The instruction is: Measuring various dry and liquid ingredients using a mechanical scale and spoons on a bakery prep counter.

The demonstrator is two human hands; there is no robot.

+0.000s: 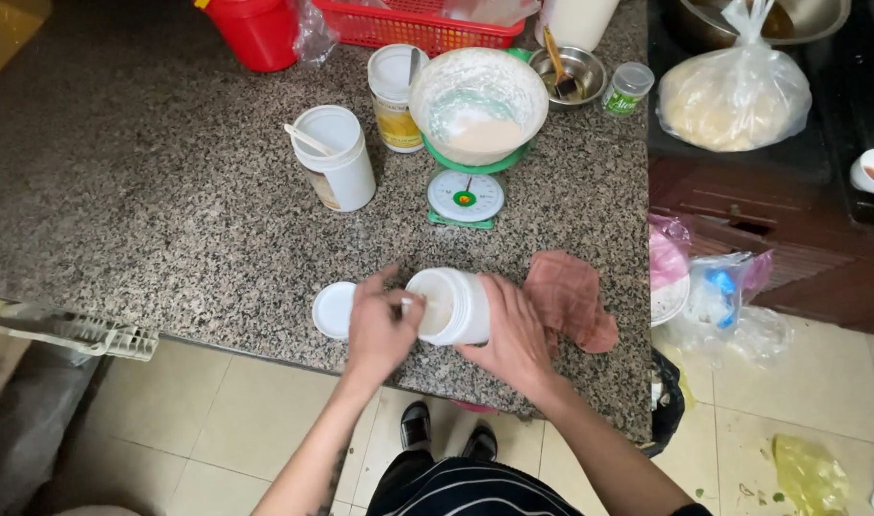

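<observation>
My right hand [513, 330] grips a white plastic jar [453, 304] tilted on its side at the near edge of the granite counter [169, 191]. My left hand [379, 325] holds a small white spoon [405, 303] at the jar's open mouth, with pale powder visible inside. The jar's white lid [334, 310] lies flat just left of my left hand.
A bowl of white powder [478, 103] sits on a green kitchen scale [465, 196]. A white tub with a stick [335, 158], a yellow-labelled jar [396, 96], a steel bowl [569, 75] and a small green-labelled jar [626, 88] stand behind. A pink cloth [571, 298] lies at the right; a red basket [408, 24] and red bucket [255, 31] stand at the back.
</observation>
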